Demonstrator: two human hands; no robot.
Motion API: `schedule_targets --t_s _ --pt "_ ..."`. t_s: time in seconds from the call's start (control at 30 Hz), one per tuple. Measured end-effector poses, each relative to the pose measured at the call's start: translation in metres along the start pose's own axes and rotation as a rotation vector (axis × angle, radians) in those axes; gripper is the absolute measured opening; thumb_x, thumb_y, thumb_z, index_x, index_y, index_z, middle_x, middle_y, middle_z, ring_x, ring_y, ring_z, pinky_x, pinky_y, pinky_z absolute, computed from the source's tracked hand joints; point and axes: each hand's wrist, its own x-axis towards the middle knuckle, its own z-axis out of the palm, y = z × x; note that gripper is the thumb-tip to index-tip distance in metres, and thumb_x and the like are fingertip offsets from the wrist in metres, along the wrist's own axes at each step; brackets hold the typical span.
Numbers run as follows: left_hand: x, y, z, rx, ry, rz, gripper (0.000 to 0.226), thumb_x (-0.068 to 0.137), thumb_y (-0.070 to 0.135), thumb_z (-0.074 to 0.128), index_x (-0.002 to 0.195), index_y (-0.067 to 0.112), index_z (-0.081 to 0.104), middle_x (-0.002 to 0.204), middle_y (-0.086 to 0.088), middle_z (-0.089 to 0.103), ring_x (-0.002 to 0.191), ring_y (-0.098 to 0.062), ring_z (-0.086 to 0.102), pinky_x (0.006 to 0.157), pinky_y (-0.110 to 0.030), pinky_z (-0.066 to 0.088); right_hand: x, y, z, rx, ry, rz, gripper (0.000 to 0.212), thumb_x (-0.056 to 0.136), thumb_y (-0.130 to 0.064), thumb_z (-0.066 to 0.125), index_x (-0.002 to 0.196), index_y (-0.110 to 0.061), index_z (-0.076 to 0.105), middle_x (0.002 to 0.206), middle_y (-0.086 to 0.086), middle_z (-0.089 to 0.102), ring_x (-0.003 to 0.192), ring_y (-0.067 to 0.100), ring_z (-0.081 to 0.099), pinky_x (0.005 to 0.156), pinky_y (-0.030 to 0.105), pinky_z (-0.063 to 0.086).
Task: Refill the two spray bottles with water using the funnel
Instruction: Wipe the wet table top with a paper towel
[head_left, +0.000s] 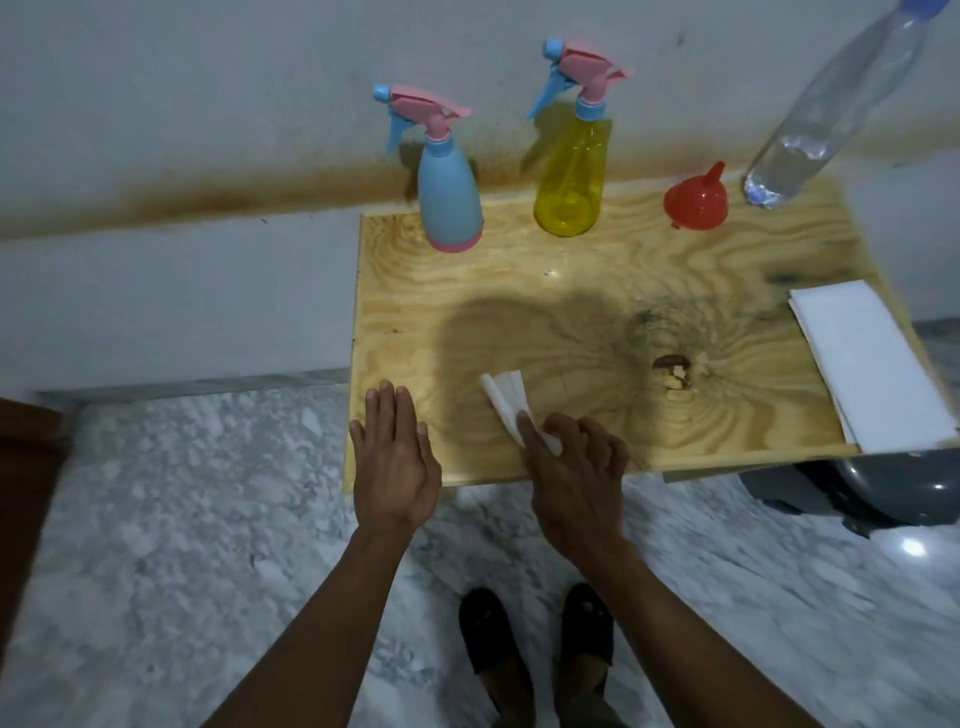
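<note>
Plywood board (597, 291) holds our capped blue spray bottle (449, 200) and yellow spray bottle (571, 176) upper centre, red funnel (696, 200) and water bottle (831, 109) upper right, left hand (395, 457) flat, right hand (576, 467) pinching a tissue (506, 402); careless wiping could topple them.

Dim, soft frame (edges warped and blurred), with 1 head shadow darkening the board (727, 270).

water bottle (841, 104) cap cropped, grey bin (883, 499) half under board (571, 291)
</note>
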Motion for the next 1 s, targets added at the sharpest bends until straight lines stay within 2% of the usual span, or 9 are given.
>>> schedule_targets --t_s 0.2,0.3,0.4,0.5,0.6,0.73,0.87,0.93,1.0 --pt "-0.015 0.016 -0.009 -0.033 -0.116 0.008 0.053 0.108 0.029 0.024 0.155 0.006 0.027 0.166 -0.016 0.014 0.155 -0.033 0.002 0.123 -0.056 0.005 -0.010 0.024 -0.014 0.054 0.038 0.115 0.032 0.082 -0.008 0.068 0.112 -0.021 0.072 0.091 0.002 0.066 0.087 0.028 0.054 0.072 0.037 0.038" --pt "-0.025 0.023 -0.013 -0.025 -0.195 0.037 0.048 0.107 0.031 0.027 0.146 0.005 0.040 0.157 -0.021 0.030 0.150 -0.042 0.016 0.118 -0.062 0.020 -0.016 0.033 -0.030 0.201 -0.033 0.277 0.023 0.085 -0.004 0.070 0.106 -0.011 0.073 0.090 0.009 0.064 0.085 0.034 0.060 0.060 0.038 0.047" --pt "-0.034 0.039 -0.021 -0.042 -0.257 0.069 0.045 0.105 0.029 0.029 0.130 0.001 0.053 0.131 -0.026 0.050 0.128 -0.048 0.042 0.105 -0.057 0.039 -0.023 0.045 -0.054 0.380 -0.047 0.439 0.019 0.096 -0.011 0.059 0.110 -0.007 0.071 0.099 0.012 0.063 0.093 0.032 0.059 0.064 0.037 0.046" --pt "-0.043 0.064 -0.029 -0.053 -0.267 0.114 0.052 0.103 0.033 0.027 0.123 -0.001 0.059 0.119 -0.022 0.059 0.115 -0.041 0.052 0.099 -0.050 0.046 -0.031 0.059 -0.083 0.444 0.042 0.469 0.017 0.097 -0.011 0.059 0.107 -0.005 0.071 0.096 0.014 0.065 0.087 0.032 0.061 0.068 0.029 0.035" --pt "-0.058 0.104 -0.041 -0.096 -0.266 0.151 0.067 0.098 0.044 0.019 0.127 -0.002 0.059 0.129 -0.024 0.059 0.125 -0.038 0.047 0.104 -0.044 0.041 -0.042 0.076 -0.118 0.505 0.160 0.550 0.016 0.096 -0.011 0.061 0.106 -0.004 0.072 0.093 0.014 0.069 0.083 0.030 0.064 0.069 0.026 0.036" --pt "-0.080 0.168 -0.050 -0.116 -0.312 0.178 0.046 0.107 0.034 0.038 0.136 0.002 0.055 0.143 -0.020 0.052 0.138 -0.036 0.041 0.109 -0.040 0.037 -0.068 0.113 -0.166 0.602 0.285 0.681 0.018 0.098 -0.015 0.059 0.110 -0.007 0.070 0.089 0.010 0.070 0.078 0.022 0.063 0.064 0.026 0.038" --pt "-0.106 0.239 -0.038 -0.156 -0.356 0.254 0.048 0.106 0.037 0.035 0.135 0.005 0.055 0.146 -0.019 0.050 0.142 -0.036 0.037 0.112 -0.043 0.034 -0.113 0.170 -0.202 0.623 0.393 0.794 0.027 0.098 -0.013 0.058 0.122 -0.007 0.068 0.105 0.011 0.070 0.093 0.024 0.064 0.077 0.034 0.049" --pt "-0.123 0.276 -0.024 -0.150 -0.393 0.272 0.056 0.105 0.044 0.029 0.139 0.007 0.053 0.151 -0.018 0.044 0.146 -0.034 0.031 0.116 -0.042 0.031 -0.142 0.203 -0.220 0.611 0.435 0.837 0.024 0.096 -0.008 0.059 0.118 -0.006 0.070 0.107 0.012 0.070 0.096 0.026 0.065 0.082 0.038 0.052" --pt "-0.139 0.314 -0.005 -0.135 -0.404 0.317 0.073 0.100 0.060 0.019 0.135 0.009 0.057 0.145 -0.019 0.050 0.140 -0.038 0.038 0.112 -0.045 0.037 -0.173 0.237 -0.236 0.576 0.472 0.877 0.019 0.095 -0.006 0.061 0.110 -0.006 0.071 0.099 0.011 0.069 0.091 0.028 0.066 0.077 0.035 0.051"
